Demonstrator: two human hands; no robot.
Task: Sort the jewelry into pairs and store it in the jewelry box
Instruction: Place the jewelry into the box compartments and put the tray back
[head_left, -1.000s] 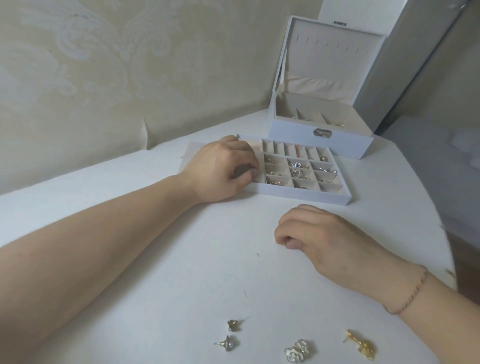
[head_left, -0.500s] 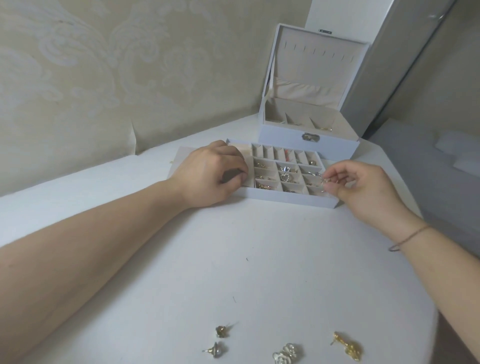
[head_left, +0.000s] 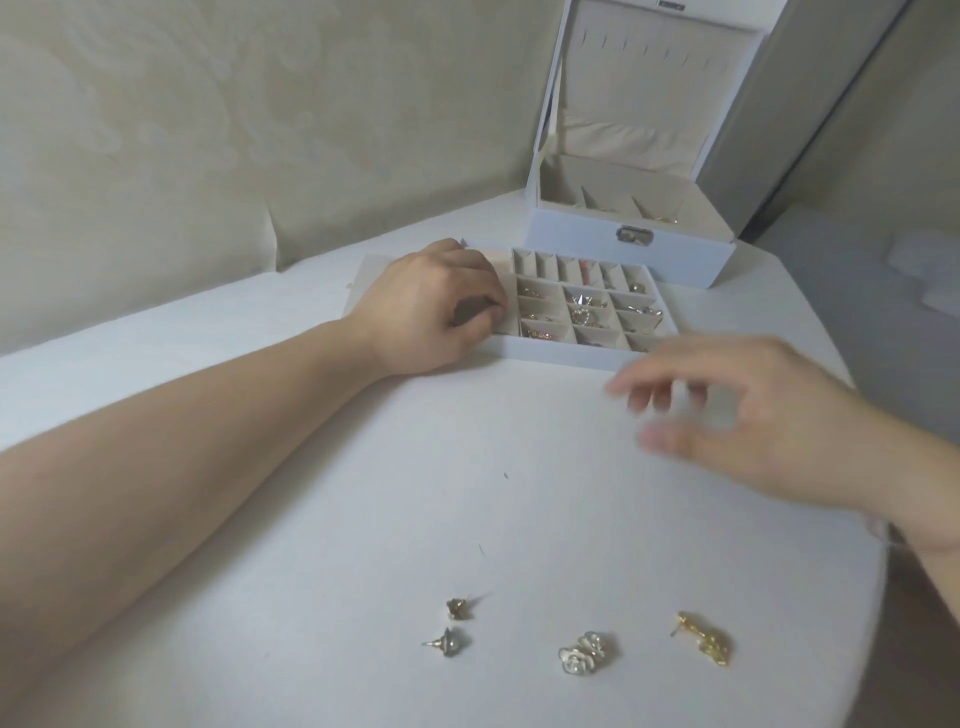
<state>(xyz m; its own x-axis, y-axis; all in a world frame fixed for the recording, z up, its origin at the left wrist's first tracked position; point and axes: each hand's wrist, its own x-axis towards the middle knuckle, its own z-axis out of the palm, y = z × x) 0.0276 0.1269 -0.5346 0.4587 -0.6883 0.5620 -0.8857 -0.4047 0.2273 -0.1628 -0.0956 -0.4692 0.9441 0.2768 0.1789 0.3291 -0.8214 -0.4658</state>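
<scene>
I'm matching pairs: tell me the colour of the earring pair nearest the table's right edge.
Gold earrings, shown best in the head view, near the table's right edge.

The left hand (head_left: 431, 312) rests at the left end of the divided tray (head_left: 587, 304), fingers curled against its edge, the forearm lying across the bench (head_left: 311, 519). The right hand (head_left: 737, 421) hovers just in front of the tray's right corner (blurred), fingers loosely spread, holding nothing visible.
</scene>
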